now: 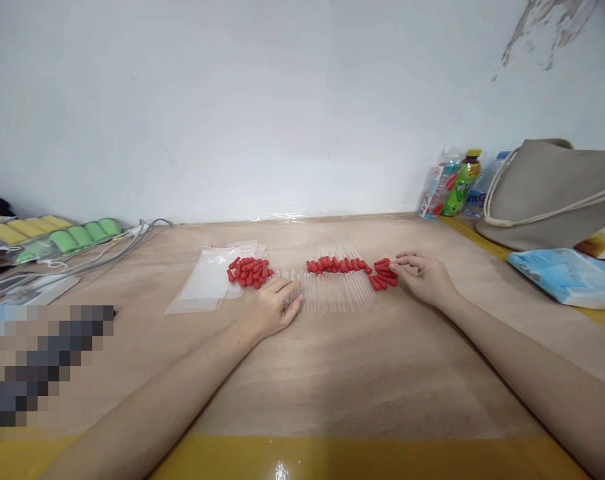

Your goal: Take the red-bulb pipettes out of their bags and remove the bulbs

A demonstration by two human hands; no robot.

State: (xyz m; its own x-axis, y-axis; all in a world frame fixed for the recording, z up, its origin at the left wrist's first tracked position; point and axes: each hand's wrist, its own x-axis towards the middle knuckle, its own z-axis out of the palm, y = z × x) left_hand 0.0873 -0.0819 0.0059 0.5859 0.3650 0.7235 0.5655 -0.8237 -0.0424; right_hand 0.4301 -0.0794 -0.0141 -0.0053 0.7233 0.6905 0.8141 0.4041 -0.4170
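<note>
A row of clear thin tubes (332,293), like dropper tubes, lies side by side on the table. Along their far side runs a line of red rubber bulbs (337,265), with more clear tubes (340,252) behind. My left hand (270,307) rests over the left end of the near row, fingers stretched out and thumb apart. Just beyond it is a heap of red bulbs (250,272). At the right end, the thumb and forefinger of my right hand (425,277) close at a red bulb in a small loose group (384,275). The fingertips partly hide it.
Clear plastic bags (197,283) lie left of the heap. Cables (127,243), a white power strip (47,293) and green rolls (85,235) are at far left. Bottles (462,183), a grey bag (547,193) and a blue packet (567,277) stand or lie at right. A wall rises behind.
</note>
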